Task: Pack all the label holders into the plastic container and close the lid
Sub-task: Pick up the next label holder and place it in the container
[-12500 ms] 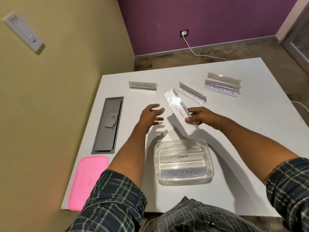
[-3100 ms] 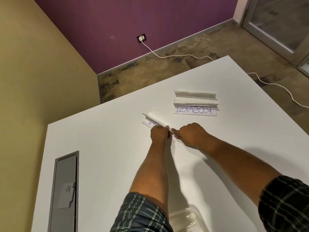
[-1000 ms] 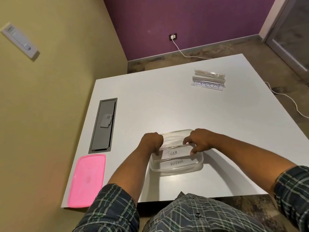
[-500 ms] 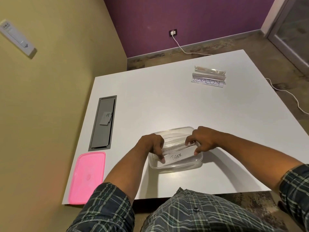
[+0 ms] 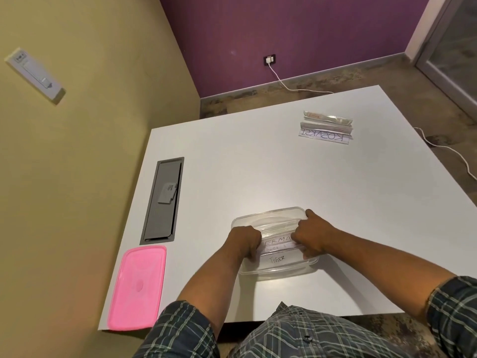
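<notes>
1. A label holder (image 5: 277,240) is being pressed into the clear container (image 5: 299,271) at 6 o'clock on the counter (image 5: 258,171), gripped at its ends by the left hand (image 5: 245,240) and right hand (image 5: 308,235).
2. It should be kept level and seated flat, so the lid can close.
3. Another holder, marked TIGER (image 5: 277,259), is lying inside, nearer the person.
4. Two holders (image 5: 325,127) are waiting at 1 o'clock.
5. The pink lid (image 5: 138,288) is lying at 8 o'clock.

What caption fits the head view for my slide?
Both hands, left hand and right hand, press a label holder into the clear container; pink lid waits aside.
</notes>
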